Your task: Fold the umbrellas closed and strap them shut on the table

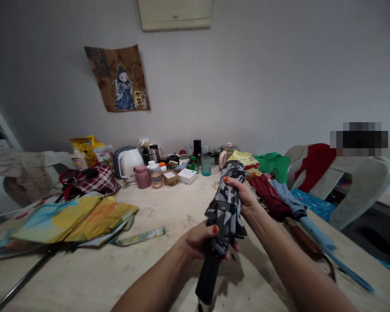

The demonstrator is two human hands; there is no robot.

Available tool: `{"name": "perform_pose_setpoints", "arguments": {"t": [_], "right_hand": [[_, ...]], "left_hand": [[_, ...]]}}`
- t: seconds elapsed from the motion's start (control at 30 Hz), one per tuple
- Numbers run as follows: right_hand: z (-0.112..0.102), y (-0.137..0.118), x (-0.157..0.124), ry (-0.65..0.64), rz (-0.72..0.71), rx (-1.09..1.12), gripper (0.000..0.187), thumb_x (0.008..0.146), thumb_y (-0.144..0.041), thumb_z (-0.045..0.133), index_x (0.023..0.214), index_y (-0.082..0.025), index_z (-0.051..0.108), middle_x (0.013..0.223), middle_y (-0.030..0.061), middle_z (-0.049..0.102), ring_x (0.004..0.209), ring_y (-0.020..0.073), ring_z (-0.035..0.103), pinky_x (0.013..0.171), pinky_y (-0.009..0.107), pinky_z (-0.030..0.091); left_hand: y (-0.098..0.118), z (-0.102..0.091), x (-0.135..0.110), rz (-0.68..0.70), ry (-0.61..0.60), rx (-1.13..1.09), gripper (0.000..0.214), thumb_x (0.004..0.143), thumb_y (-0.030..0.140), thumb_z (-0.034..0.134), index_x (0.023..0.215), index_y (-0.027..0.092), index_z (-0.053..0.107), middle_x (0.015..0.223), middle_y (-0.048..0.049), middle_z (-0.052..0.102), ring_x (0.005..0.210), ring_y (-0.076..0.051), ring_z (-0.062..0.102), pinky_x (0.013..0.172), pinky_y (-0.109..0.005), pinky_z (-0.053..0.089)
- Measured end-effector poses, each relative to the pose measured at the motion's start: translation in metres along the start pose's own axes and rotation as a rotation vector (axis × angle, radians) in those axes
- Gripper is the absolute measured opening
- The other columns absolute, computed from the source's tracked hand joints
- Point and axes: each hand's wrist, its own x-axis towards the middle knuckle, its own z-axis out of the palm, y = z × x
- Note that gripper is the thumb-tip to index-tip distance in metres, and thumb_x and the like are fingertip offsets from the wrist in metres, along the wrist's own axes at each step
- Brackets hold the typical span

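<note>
A folded umbrella point(225, 203) in grey, black and white camouflage cloth is held above the table, tilted with its black handle point(208, 277) toward me. My left hand point(201, 238) is closed around its lower end, just above the handle, thumb on top. Higher up, my right hand point(242, 193) grips the cloth near the far end from the right side. The fingers beneath the umbrella are partly hidden. To the right lie a dark red folded umbrella point(273, 199) with a brown handle and a light blue umbrella point(287, 197) with a blue handle and strap.
A yellow and blue umbrella point(84, 216) lies loosely gathered on the left of the table point(172, 208), its metal shaft toward me. Along the wall stand a white kettle point(130, 162), a pink jar point(142, 177), a teal glass point(206, 165) and several bottles. Chairs flank both sides.
</note>
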Motion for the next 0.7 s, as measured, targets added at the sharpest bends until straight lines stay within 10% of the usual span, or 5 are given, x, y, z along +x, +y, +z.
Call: {"name": "perform_pose_setpoints", "arguments": {"t": [0.13,0.33,0.43,0.6,0.7], "right_hand": [[-0.001,0.004,-0.001,0.047,-0.131,-0.063,0.034,0.048,-0.017,0.083,0.077,-0.015,0.065,0.062,0.0003,0.068,0.049,0.0139,0.06,0.047,0.025,0.053],[0.0,0.023,0.003,0.187,-0.336,-0.219,0.05,0.042,-0.019,0.088,0.086,-0.016,0.063,0.078,0.0007,0.072,0.061,0.0151,0.063,0.057,0.027,0.055],[0.0,0.019,0.002,0.174,-0.303,-0.182,0.052,0.042,-0.019,0.087,0.088,-0.016,0.064,0.075,0.0,0.071,0.057,0.0155,0.062,0.055,0.028,0.055],[0.0,0.001,-0.004,0.056,-0.305,-0.049,0.046,0.043,-0.022,0.085,0.082,-0.018,0.062,0.066,-0.0039,0.067,0.052,0.0131,0.059,0.054,0.027,0.054],[0.001,0.004,-0.004,0.074,-0.351,-0.052,0.049,0.045,-0.024,0.086,0.087,-0.018,0.061,0.071,-0.0039,0.068,0.054,0.0122,0.058,0.056,0.026,0.054]], "left_hand": [[-0.004,0.013,0.006,0.086,0.29,0.157,0.051,0.056,0.054,0.079,0.081,0.014,0.059,0.058,0.002,0.054,0.04,-0.008,0.045,0.038,-0.021,0.036],[0.001,0.026,0.007,0.231,0.866,0.841,0.016,0.063,0.027,0.074,0.073,0.022,0.063,0.069,-0.0015,0.063,0.07,-0.018,0.057,0.063,-0.028,0.048],[0.003,0.024,0.003,0.204,0.789,0.713,0.025,0.062,0.034,0.075,0.08,0.021,0.064,0.071,-0.0008,0.064,0.069,-0.019,0.06,0.065,-0.03,0.048],[0.007,0.017,-0.005,-0.066,0.248,0.128,0.056,0.045,0.046,0.087,0.083,0.013,0.061,0.066,-0.0016,0.062,0.046,-0.009,0.052,0.048,-0.024,0.04],[0.005,0.018,-0.003,-0.077,0.316,0.147,0.043,0.052,0.037,0.086,0.075,0.015,0.057,0.056,0.0056,0.052,0.038,-0.003,0.036,0.043,-0.021,0.032]]}}
